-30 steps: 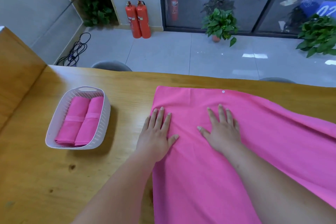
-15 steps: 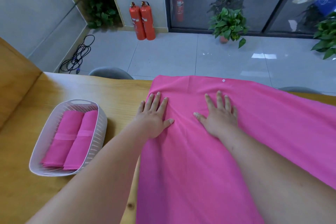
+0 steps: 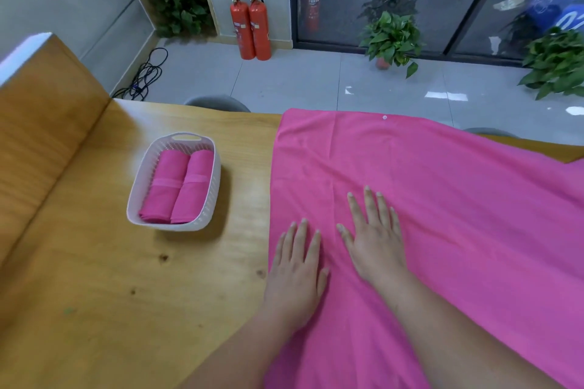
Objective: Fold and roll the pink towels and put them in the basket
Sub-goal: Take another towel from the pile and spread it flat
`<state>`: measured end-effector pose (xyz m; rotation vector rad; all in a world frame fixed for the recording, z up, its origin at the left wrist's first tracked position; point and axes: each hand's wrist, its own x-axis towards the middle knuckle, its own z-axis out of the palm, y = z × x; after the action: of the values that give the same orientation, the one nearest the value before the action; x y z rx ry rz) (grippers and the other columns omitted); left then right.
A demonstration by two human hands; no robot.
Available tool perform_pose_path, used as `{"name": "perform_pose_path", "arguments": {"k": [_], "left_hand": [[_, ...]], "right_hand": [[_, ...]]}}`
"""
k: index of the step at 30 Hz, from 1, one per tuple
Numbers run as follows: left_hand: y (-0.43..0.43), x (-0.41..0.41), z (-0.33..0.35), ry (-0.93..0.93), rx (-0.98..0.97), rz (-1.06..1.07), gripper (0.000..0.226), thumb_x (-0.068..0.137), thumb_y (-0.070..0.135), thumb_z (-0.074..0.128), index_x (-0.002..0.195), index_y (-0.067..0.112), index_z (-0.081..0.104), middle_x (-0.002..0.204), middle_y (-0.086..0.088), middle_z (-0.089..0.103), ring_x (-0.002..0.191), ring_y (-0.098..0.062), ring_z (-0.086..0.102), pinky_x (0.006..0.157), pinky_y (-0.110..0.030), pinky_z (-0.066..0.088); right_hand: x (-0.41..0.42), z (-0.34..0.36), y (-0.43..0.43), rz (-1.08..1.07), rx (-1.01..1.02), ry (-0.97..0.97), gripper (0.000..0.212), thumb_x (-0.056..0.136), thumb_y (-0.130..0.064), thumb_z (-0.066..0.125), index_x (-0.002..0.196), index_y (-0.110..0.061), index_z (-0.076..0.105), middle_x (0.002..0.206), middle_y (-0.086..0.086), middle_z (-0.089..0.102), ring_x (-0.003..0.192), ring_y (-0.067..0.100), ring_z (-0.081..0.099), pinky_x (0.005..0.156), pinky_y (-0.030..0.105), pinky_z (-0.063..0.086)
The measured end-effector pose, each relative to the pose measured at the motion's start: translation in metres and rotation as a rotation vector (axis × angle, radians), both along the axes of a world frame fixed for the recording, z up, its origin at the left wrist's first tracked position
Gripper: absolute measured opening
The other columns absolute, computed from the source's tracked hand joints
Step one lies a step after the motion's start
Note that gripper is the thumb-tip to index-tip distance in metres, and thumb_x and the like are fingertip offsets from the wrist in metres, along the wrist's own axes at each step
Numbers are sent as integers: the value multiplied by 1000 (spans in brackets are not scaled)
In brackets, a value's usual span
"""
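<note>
A large pink towel (image 3: 458,215) lies spread flat over the right half of the wooden table (image 3: 94,278), with a small white snap near its far edge. My left hand (image 3: 298,271) presses flat on the towel close to its left edge, fingers straight. Beside it, my right hand (image 3: 374,240) lies flat on the towel a little farther in, fingers spread. A white slotted basket (image 3: 139,186) stands on the table to the left and holds two rolled pink towels (image 3: 177,186) side by side, each with a pink band.
A raised wooden panel (image 3: 38,123) borders the table on the left. Two grey chair backs (image 3: 218,103) show past the far edge. Beyond are red fire extinguishers (image 3: 251,28), potted plants (image 3: 392,38), floor cables and glass doors.
Both flat hands have slid back toward me along the towel, away from its far edge. The towel's far edge has settled near the table's far edge. My view shifted.
</note>
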<state>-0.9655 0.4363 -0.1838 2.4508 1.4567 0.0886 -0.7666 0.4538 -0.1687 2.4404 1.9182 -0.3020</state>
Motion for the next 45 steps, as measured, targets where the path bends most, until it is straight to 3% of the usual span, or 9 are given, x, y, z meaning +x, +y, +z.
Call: {"name": "perform_pose_path", "arguments": {"k": [4, 9, 16, 20, 22, 29, 34, 38, 45], "left_hand": [[-42, -53, -8, 133, -55, -80, 74, 105, 57, 32, 167, 20, 16, 175, -7, 4, 162, -25, -5, 129, -51, 10], [-23, -80, 6, 285, -35, -55, 76, 104, 58, 38, 167, 22, 16, 175, -7, 9, 161, -30, 4, 129, -54, 5], [-106, -80, 23, 137, -61, -57, 65, 102, 51, 34, 160, 22, 34, 169, -11, 27, 154, -34, 28, 124, -50, 28], [-137, -111, 11, 86, -155, -62, 72, 101, 60, 38, 166, 37, 14, 175, 9, -2, 161, -17, -4, 129, -40, 1], [-129, -124, 12, 85, -152, -42, 76, 100, 59, 47, 166, 37, 15, 175, 13, -3, 161, -14, -5, 129, -39, 2], [-177, -116, 39, 189, -71, 29, 64, 101, 46, 49, 159, 27, 29, 170, -4, 22, 153, -29, 25, 119, -49, 34], [-233, -135, 24, 260, -153, 90, 67, 106, 54, 37, 166, 34, 14, 175, 4, 3, 161, -24, 4, 127, -58, 16], [-237, -151, 34, 269, -178, 131, 75, 104, 55, 45, 166, 30, 13, 175, 4, 3, 161, -25, 4, 125, -59, 21], [-258, -118, 48, 242, -146, 80, 70, 104, 53, 47, 163, 25, 22, 173, -9, 13, 158, -33, 16, 123, -55, 28]], "right_hand": [[-25, 6, -60, -7, -63, 8, 74, 105, -66, 18, 166, -34, -7, 173, 3, -18, 160, 26, -16, 130, 48, -1], [-39, 15, -115, -31, -120, 27, 75, 104, -66, 23, 166, -35, -3, 174, 2, -14, 161, 26, -10, 131, 47, 3], [-50, 23, -171, -33, -152, 45, 75, 104, -66, 25, 166, -35, -3, 174, 3, -16, 161, 29, -7, 131, 48, 6], [-57, 21, -193, 3, -197, 51, 75, 105, -65, 26, 167, -33, -3, 174, 6, -16, 161, 32, -8, 130, 48, 5], [-59, 20, -203, 26, -198, 52, 76, 105, -66, 27, 167, -33, -3, 174, 5, -16, 161, 32, -7, 130, 48, 6], [-61, 21, -271, -11, -146, 88, 75, 104, -66, 29, 167, -32, 5, 175, 8, -8, 161, 33, -2, 129, 49, 11], [-59, 15, -330, -27, -158, 96, 76, 104, -66, 34, 167, -31, 10, 175, 10, -6, 161, 34, 0, 129, 50, 12], [-51, 21, -367, -7, -154, 76, 76, 105, -66, 28, 167, -32, 2, 174, 9, -13, 161, 32, -5, 129, 48, 8], [-28, 37, -410, -52, -132, 116, 74, 105, -65, 30, 167, -32, 6, 174, 8, -11, 161, 32, -3, 129, 50, 11]]}}
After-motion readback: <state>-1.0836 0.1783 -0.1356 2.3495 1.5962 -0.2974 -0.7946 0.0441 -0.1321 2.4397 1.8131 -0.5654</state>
